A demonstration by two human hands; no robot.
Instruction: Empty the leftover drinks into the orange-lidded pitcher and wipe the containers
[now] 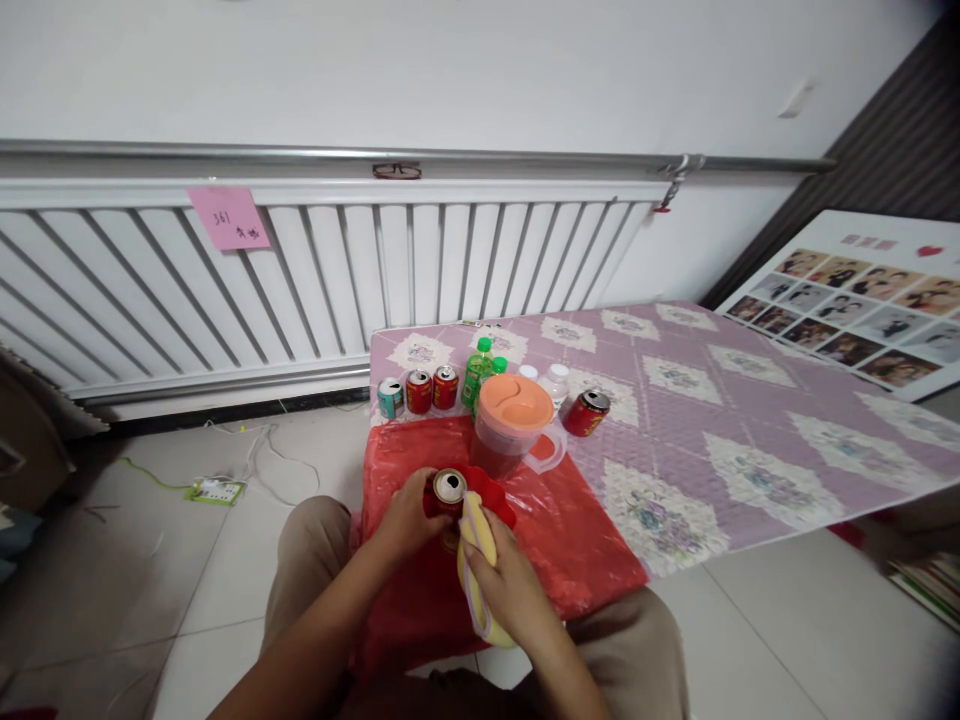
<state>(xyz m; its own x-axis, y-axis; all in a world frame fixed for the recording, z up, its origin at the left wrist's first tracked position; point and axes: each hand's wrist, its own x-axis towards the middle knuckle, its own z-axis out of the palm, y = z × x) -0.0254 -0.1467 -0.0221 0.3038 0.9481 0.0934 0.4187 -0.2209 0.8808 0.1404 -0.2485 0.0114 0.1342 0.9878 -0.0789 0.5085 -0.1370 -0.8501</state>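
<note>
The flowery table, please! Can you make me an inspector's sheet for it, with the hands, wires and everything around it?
Surface: purple flowered cloth, partly covered by a red plastic sheet.
Job's things: an opened can and a yellow cloth right beside it; whether they touch is unclear.
Clutter: lidded pitcher, three cans in a row, green-capped bottles, white-capped bottles, another red can.
Hands: left hand holds the can; right hand grips the yellow cloth.
Cables: on the floor, a yellow-green one and thin white ones.
Surroundings: radiator, pink note, photo board.
</note>
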